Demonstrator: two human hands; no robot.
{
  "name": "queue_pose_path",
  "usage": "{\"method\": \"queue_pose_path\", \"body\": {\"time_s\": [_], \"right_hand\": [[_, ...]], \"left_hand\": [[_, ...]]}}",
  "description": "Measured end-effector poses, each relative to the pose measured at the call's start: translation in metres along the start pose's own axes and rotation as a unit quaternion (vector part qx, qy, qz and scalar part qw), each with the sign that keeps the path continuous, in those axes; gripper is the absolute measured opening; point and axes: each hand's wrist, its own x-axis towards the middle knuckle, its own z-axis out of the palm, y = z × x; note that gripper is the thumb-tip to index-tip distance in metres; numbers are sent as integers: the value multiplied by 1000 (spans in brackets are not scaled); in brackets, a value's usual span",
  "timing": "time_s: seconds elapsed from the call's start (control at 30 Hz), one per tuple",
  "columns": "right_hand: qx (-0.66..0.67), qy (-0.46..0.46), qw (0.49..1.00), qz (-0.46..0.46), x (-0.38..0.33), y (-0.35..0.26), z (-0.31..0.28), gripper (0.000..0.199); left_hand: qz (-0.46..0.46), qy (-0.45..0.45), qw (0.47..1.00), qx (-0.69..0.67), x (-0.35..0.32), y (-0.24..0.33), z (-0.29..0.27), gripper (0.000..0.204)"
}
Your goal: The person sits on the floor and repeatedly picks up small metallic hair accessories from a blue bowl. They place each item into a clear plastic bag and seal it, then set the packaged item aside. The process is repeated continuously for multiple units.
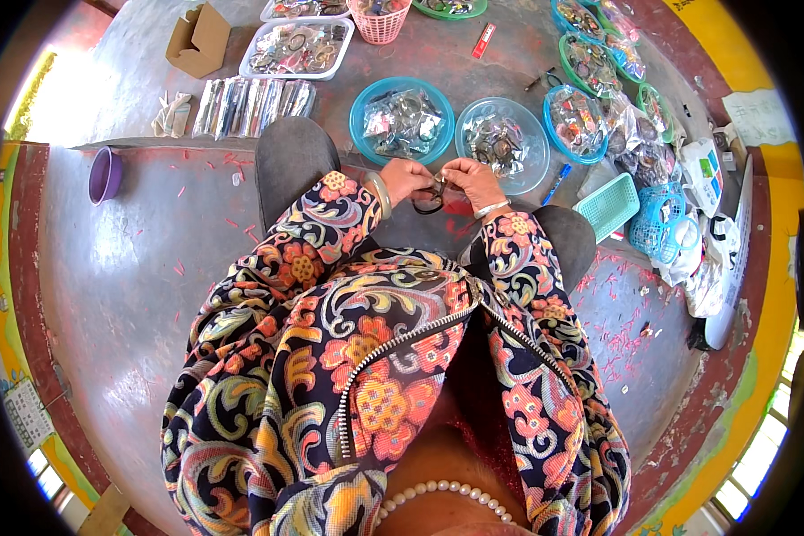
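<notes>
My left hand (408,180) and my right hand (475,184) meet in front of my knees with fingers pinched. A thin dark loop (429,211), perhaps a bracelet, hangs between them. Both sets of fingertips close on it, and its upper end is hidden by them. Just beyond my left hand stands a blue basin (355,121) with small clear packets of dark items inside. Beyond my right hand is a clear bluish bowl (538,134) holding loose dark rings and metal pieces.
To the right are a blue pen (556,183), a green basket (609,207) and a blue basket (659,214). At left are flat packets (253,107), a white tray (252,67), a cardboard box (196,40) and a purple bucket (105,175). Red scraps litter the floor.
</notes>
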Motion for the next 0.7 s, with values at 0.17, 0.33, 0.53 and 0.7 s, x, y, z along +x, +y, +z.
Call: {"method": "queue_pose_path", "body": {"time_s": [0.17,0.33,0.53,0.7], "right_hand": [[24,-25,999,-24,-3,-7,5,14],[-2,-63,998,8,-1,-6,0,19],[-48,-58,997,-2,2,-1,-2,19],[-68,-43,996,-45,-1,-3,6,18]], "left_hand": [[-3,-9,1000,-15,0,0,-2,15],[-18,2,1000,0,-5,5,0,15],[-27,8,999,17,-5,6,1,14],[-29,1,999,16,-6,7,2,16]]}}
